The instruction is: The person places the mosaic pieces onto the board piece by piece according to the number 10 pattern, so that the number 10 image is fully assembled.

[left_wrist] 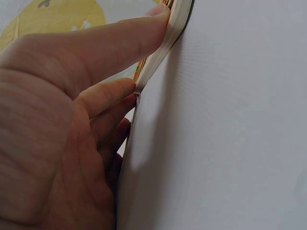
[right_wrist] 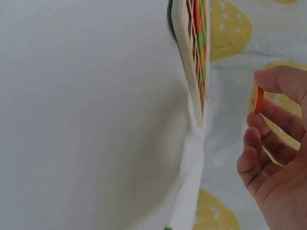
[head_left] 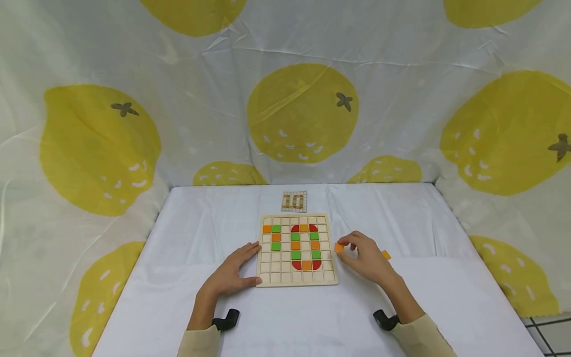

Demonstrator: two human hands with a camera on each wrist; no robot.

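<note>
A square wooden grid board (head_left: 294, 284) lies on the white table, partly filled with coloured tiles. Orange and green squares form a short column on its left; red rounded corners with green and orange squares form a ring on its right. My left hand (head_left: 229, 272) rests at the board's left edge, thumb near the lower corner and fingers extended along the side. Between thumb and forefinger, my right hand (head_left: 366, 258) pinches an orange square tile (head_left: 339, 247) just off the board's right edge. In the right wrist view that tile (right_wrist: 259, 99) appears edge-on.
Behind the board lies a small pattern card (head_left: 294, 202) printed with a similar coloured grid. Another orange tile (head_left: 385, 255) is on the table, partly hidden beyond my right hand. A lemon-print curtain (head_left: 392, 114) hangs around the table's back and sides.
</note>
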